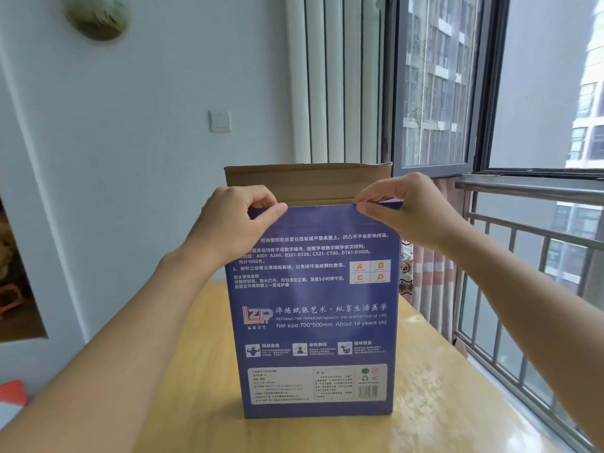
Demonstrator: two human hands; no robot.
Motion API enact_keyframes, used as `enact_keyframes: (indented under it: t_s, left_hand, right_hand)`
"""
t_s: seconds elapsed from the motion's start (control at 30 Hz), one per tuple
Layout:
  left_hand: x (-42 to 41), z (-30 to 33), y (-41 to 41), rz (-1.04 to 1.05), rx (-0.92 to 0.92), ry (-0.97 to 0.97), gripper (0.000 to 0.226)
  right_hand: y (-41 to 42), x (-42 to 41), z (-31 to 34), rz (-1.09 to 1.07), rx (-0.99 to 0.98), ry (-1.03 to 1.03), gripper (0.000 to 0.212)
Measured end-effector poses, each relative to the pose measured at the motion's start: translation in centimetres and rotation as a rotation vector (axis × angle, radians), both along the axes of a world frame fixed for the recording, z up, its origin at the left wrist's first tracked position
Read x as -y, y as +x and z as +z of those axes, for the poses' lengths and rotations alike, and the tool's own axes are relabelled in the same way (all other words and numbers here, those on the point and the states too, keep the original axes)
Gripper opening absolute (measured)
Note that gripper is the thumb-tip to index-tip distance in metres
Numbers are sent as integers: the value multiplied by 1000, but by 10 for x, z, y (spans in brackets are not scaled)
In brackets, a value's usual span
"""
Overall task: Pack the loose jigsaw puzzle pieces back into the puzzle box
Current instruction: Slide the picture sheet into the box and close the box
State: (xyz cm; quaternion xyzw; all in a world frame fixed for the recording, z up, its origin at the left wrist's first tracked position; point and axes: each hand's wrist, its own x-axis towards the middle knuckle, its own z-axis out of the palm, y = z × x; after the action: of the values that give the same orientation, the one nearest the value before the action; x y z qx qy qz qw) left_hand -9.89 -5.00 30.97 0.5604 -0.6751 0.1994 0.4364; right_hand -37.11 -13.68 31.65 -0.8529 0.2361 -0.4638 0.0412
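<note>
Two hands: both up at the top edge of the puzzle box (315, 308), centre of the frame, head view only.
Box position: stands upright on the wooden table (434, 380), printed purple back facing the camera, base in the lower middle of the frame.
Top flap: brown cardboard lid flap (307, 183) stands raised behind the opening, so the box reads as open at the top.
Left hand (233, 220): fingers curled, thumb and forefinger pinching the small purple tab at the upper left corner of the box.
Right hand (410, 212): same pinch on the purple tab at the upper right corner, thumb under, fingers over.
Puzzle pieces: none visible on the table or in the hands; inside of the box is hidden, cannot tell whether pieces are already in it.
Step in hand (judgement): working the two side tabs at the mouth, likely folding them inward before the lid comes down.
Doing it well: move both tabs evenly, keep the box vertical so nothing spills, press along the crease rather than the tab tip.
Risk: tall narrow box may tip away towards the window (539, 86) if pushed from the top.
</note>
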Motion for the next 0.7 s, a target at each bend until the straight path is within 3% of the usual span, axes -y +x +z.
enact_keyframes:
  t_s: [0.13, 0.27, 0.37, 0.5, 0.57, 0.63, 0.7]
  left_hand:
    - [0, 1, 12, -31, -90, -56, 27]
    - [3, -6, 19, 28, -380, -155, 29]
    - [8, -13, 15, -19, -581, -239, 7]
    - [17, -13, 9, -92, -867, -258, 61]
    - [20, -8, 6, -130, -1047, -166, 76]
    - [21, -3, 5, -238, -1225, -25, 78]
    - [20, -2, 8, -306, -1276, 73, 70]
  right_hand:
    - [1, 8, -5, -27, 46, -4, 7]
    - [5, 13, -13, -38, 177, 89, 25]
    - [10, 13, -19, -44, 303, 124, 33]
    - [13, 12, -20, 58, 513, 296, 15]
    - [18, 8, -17, 99, 605, 393, 9]
    - [22, 11, -16, 68, 697, 464, 23]
    - [25, 14, -13, 9, 729, 559, 47]
